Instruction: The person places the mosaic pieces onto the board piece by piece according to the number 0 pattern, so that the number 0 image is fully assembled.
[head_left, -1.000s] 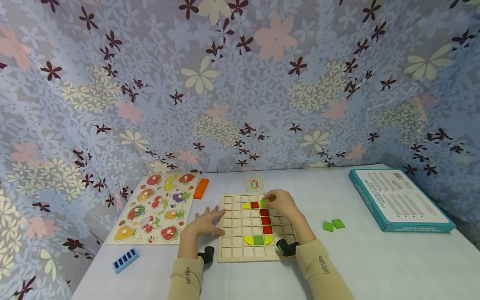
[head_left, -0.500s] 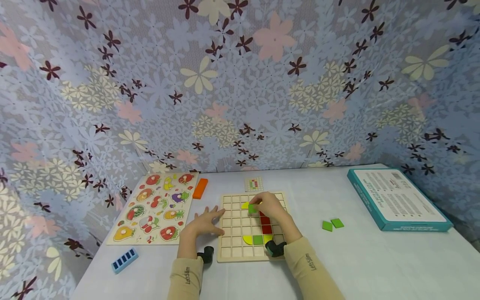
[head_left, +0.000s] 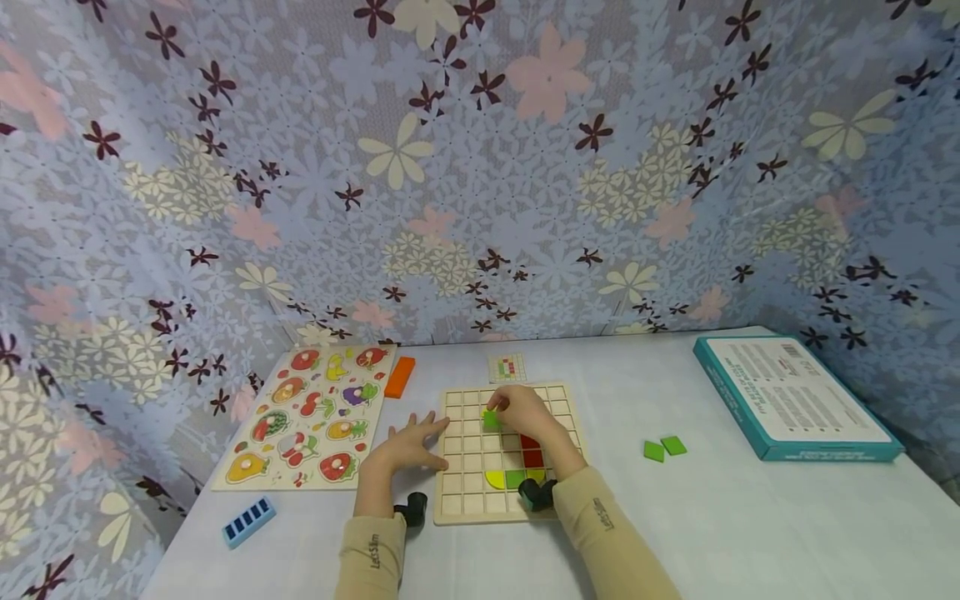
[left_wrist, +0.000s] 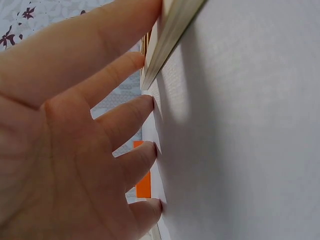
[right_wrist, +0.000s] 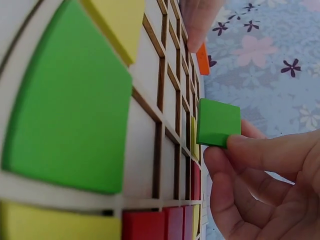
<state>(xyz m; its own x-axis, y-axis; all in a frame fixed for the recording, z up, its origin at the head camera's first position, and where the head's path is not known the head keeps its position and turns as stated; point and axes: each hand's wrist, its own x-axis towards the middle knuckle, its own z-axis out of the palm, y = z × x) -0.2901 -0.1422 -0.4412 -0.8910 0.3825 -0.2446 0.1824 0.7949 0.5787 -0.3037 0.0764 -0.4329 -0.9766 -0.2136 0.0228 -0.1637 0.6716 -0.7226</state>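
Observation:
My right hand (head_left: 525,412) pinches a square green tile (right_wrist: 218,122) between thumb and fingers, over the upper part of the wooden grid board (head_left: 457,504). In the right wrist view the tile is held up off the grid, close to a yellow piece (right_wrist: 194,137) set in it. Red squares (head_left: 532,459) run down a column, partly covered by my right hand and forearm. Lower down, a green square (head_left: 514,479) sits beside a rounded yellow piece (head_left: 495,480). My left hand (head_left: 408,446) lies with fingers spread, thumb and forefinger touching the board's left edge.
Two green tiles (head_left: 653,451) lie loose at the right, before a teal box (head_left: 795,400). A small pattern card (head_left: 507,367) is behind the board. Left stand a fruit puzzle board (head_left: 281,481), an orange block (head_left: 401,377) and a blue slotted piece (head_left: 248,522).
My right hand has carried the green tile leftward along the board's upper part, from above the red column to near the yellow piece. My left hand has stayed in place.

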